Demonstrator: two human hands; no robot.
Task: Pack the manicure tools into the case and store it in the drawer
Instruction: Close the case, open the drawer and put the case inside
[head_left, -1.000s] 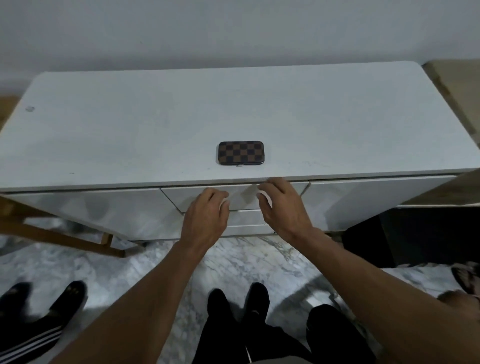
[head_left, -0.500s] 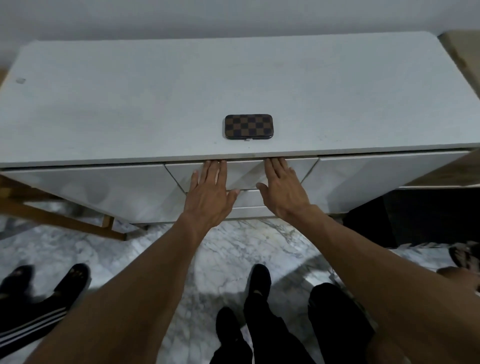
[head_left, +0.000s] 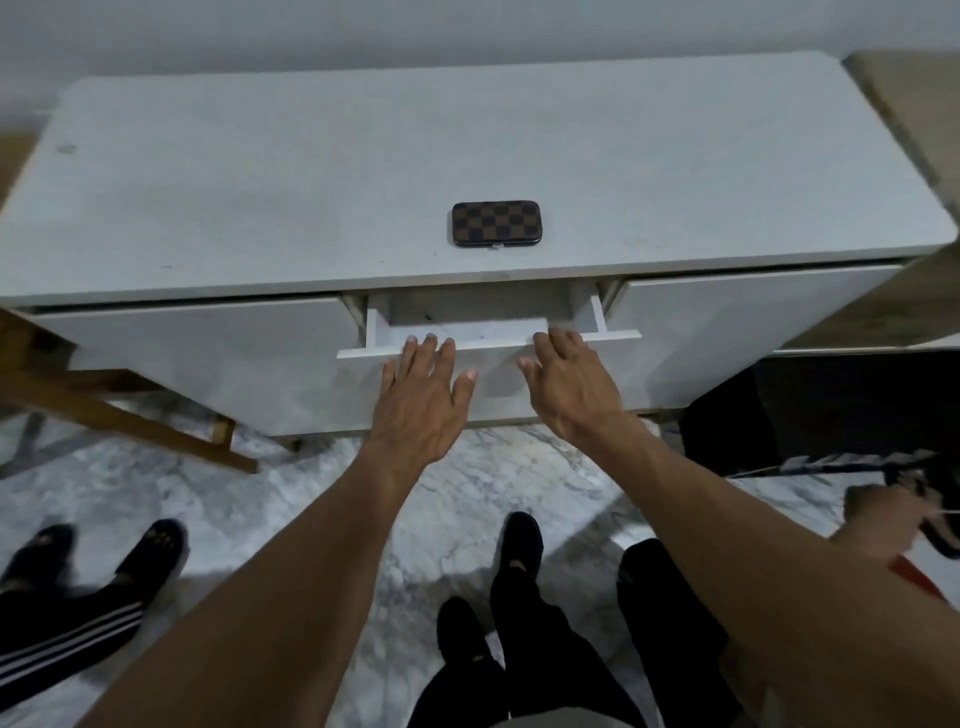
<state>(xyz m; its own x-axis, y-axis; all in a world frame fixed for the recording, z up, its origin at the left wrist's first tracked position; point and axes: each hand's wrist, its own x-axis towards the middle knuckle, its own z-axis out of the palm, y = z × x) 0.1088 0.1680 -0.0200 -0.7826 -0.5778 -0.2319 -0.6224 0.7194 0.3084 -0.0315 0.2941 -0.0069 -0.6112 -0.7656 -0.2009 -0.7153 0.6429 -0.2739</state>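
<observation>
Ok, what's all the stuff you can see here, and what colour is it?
case: one, brown and black checks, on the cabinet top near its front edge
cabinet: one, white, against the wall
drawer: one, white, middle of the cabinet, partly open
wooden frame: one, brown, beside the cabinet's left end
floor: one, grey-white marble, below
someone else's feet: two, black slippers, bottom left
someone else's hand: one, blurred, right edge
legs: two, black trousers, bottom middle
left hand: one, flat on the drawer front
right hand: one, fingertips at the drawer front's top edge
</observation>
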